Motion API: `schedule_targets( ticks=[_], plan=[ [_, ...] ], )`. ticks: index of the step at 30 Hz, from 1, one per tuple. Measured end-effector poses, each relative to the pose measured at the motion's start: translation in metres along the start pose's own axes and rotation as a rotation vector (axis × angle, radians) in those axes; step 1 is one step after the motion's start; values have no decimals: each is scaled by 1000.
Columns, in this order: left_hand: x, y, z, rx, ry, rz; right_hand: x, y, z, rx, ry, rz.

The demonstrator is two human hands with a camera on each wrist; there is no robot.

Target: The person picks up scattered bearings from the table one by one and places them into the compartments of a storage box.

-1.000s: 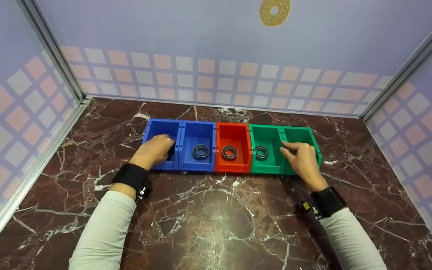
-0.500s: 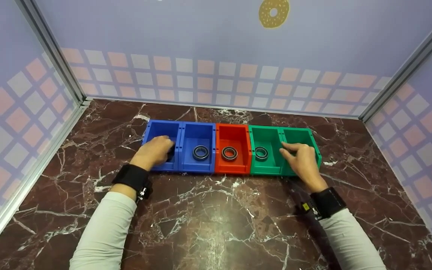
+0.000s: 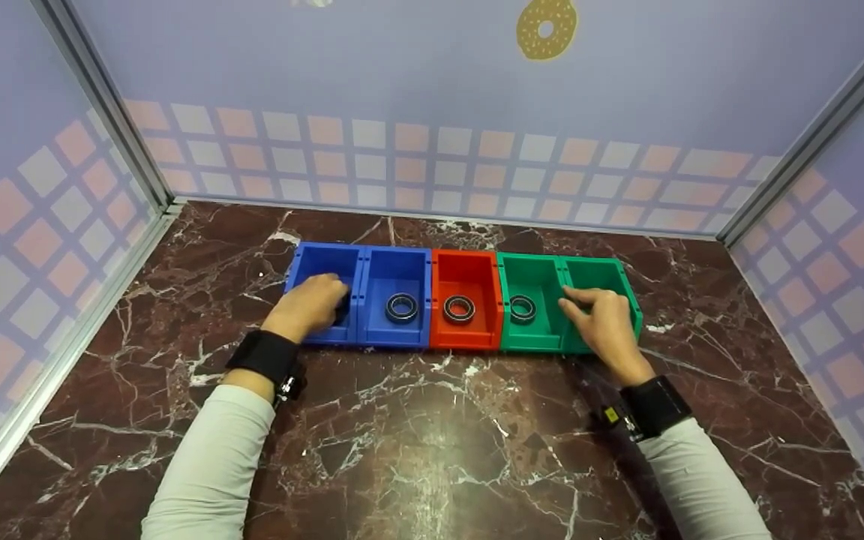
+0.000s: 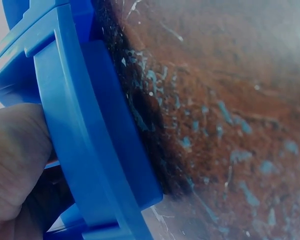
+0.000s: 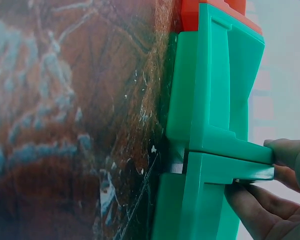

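Five bins, two blue, one red and two green, stand joined in a row. My left hand reaches into the leftmost blue bin, fingers curled about a dark bearing mostly hidden by the hand. On the right, my right hand pinches the wall between the two green bins, with the thumb and fingers on opposite sides of it. One ball bearing lies in the second blue bin, another bearing in the red bin, and a third bearing in the left green bin.
A dark red marbled table carries the bins. Lilac panels with pink and white squares enclose it behind and at both sides, with metal frame posts at the corners.
Both hands and the bins keep their places relative to each other. The whole head view has shifted slightly, with the scene a little lower in the picture.
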State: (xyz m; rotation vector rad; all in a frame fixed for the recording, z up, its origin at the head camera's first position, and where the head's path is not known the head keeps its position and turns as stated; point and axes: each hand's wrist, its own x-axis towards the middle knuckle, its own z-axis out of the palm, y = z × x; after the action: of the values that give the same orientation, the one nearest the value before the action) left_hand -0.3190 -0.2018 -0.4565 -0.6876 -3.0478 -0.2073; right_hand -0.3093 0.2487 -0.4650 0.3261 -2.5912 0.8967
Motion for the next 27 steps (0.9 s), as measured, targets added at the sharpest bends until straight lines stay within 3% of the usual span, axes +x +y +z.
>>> schedule_targets(
  ticks=[12, 22, 27],
  plan=[
    [-3, 0, -6, 15, -5, 4, 3, -1, 2, -12, -8, -21],
    [-13, 0, -24, -43, 54, 25, 8, 0, 4, -27, -13, -16],
    [-18, 2, -30, -66, 134, 22, 9, 2, 3, -35, -4, -30]
  ],
)
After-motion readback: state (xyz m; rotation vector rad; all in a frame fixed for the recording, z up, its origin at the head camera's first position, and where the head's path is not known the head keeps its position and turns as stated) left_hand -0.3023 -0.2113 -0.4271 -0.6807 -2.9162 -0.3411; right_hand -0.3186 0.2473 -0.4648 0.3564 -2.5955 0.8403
